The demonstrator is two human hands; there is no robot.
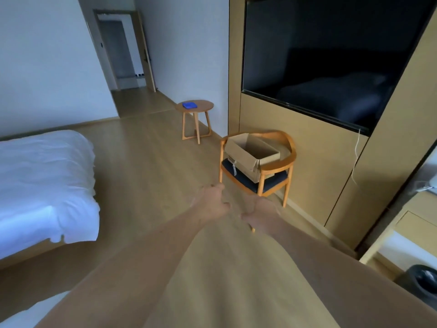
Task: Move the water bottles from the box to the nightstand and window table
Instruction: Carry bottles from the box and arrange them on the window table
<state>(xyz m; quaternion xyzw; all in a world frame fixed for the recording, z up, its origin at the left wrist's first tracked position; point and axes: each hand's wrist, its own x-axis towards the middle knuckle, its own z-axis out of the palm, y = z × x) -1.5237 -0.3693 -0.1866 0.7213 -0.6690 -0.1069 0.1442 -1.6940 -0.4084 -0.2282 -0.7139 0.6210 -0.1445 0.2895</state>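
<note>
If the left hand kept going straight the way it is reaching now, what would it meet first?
Most likely the front leg of the wooden armchair holding the open cardboard box. The left hand points up the frame towards it, with only bare floor showing between; depth is hard to judge in this wide-angle view.

Both bare arms are reaching forward, the left hand (pixel 214 201) and right hand (pixel 259 210) hanging empty with loosely curled fingers near a wooden armchair (pixel 281 165). An open cardboard box (pixel 246 159) is sitting on its seat.
</note>
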